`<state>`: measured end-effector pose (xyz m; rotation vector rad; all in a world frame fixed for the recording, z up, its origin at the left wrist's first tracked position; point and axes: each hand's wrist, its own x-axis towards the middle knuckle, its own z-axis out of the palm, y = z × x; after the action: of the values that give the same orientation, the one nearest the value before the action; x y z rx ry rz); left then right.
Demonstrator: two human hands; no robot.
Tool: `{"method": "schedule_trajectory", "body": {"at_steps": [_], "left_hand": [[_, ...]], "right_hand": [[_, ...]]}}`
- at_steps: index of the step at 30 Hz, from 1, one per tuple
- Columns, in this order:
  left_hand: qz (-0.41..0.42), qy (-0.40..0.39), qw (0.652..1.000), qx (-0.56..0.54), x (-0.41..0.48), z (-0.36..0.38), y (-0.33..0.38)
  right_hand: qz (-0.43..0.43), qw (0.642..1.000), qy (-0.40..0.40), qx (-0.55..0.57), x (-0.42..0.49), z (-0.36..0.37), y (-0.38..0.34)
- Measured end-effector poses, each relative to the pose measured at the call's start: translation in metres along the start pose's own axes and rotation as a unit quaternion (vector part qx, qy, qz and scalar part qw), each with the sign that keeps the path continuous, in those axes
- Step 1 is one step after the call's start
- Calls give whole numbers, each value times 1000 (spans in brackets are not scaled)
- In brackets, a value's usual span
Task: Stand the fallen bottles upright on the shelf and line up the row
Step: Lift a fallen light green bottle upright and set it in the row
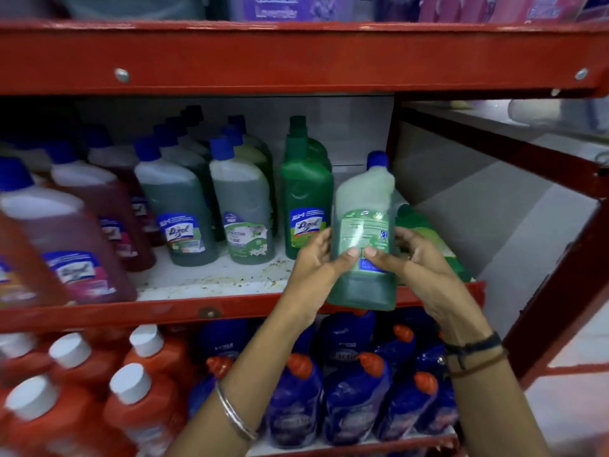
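My left hand (pixel 314 258) and right hand (pixel 417 255) both wrap around one green bottle (pixel 362 225), thumbs meeting on its back label. I hold it upright, blue cap on top, at the right end of the middle shelf (pixel 211 285); its base overlaps the shelf's red front lip, and I cannot tell whether it rests on the shelf. Just behind my right hand, a brighter green bottle (pixel 425 232) lies on its side against the shelf's right end. To the left, a dark green bottle (pixel 304 192) and two grey-green bottles (pixel 242 206) (pixel 178 199) stand upright, labels forward, with further bottles behind them. Blurred pink bottles (pixel 82 232) stand further left. I judge the task partly done: this bottle needs setting down in line, and the fallen one needs standing up.
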<state>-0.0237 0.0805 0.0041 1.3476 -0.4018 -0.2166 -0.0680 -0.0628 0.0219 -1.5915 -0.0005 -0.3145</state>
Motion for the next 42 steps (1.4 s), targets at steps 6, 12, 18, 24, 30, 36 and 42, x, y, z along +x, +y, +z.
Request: {"method": "schedule_trajectory", "body": {"at_steps": [6,12,18,24,30,36,42], "left_hand": [[74,11,991,108,-37,-77,25],[132,116,960,218,-51,-149,40],[122,181,938,269,-38,-197,42],[99,209,927,294,-32,-223,22],[97,229,883,398,-45,-225,17],[166,179,905,349,-61,-235,9],[114,166,913,354,-49,-237,0]], "right_hand": [[-59,996,-50,-36,-15,73,-6],[-115,985,-70,-109,12,160,-6],[-131,975,-54,-171,44,222,16],[-88,988,10,-123,48,243,37],[-102,983,53,-143,36,263,43],[-100,972,61,-206,39,283,35],[-76,990,-86,-86,45,262,29]]}}
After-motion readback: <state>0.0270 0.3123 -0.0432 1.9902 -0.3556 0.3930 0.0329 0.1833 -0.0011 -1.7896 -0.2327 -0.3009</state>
